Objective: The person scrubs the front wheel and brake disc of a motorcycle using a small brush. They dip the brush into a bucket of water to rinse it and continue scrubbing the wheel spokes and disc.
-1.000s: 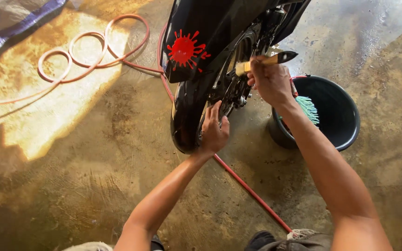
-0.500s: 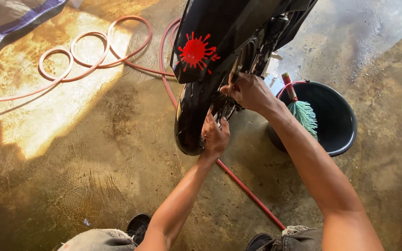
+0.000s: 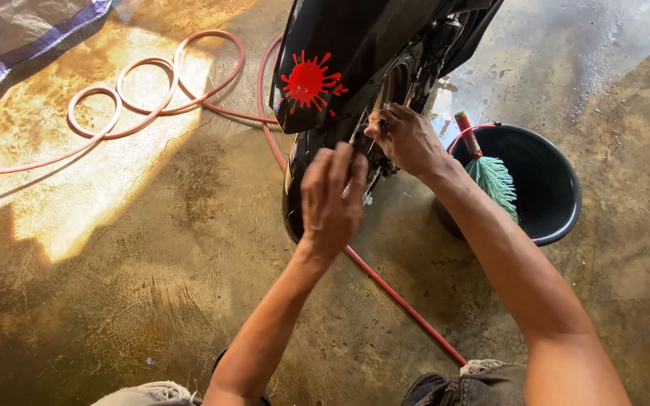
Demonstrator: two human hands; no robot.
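At frame centre I have my left hand spread open against the rear wheel under the black fender. My right hand pinches a small part by the hub; what it is, I can't tell. The wheel looks heavy, stiff and wet, best held at the tyre's edge.

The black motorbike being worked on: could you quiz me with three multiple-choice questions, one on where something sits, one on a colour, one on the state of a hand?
1. Where is the green-bristled brush?
A in the black round plastic bucket
B on the hose
C in a hand

2. What colour is the spiky sticker on the black motorbike?
A blue
B red
C white

3. The left hand is:
A fisted
B fingers spread
C holding the bucket

A: its bristles lie inside the rim. B: red on black. B: fingers splayed against the wheel.
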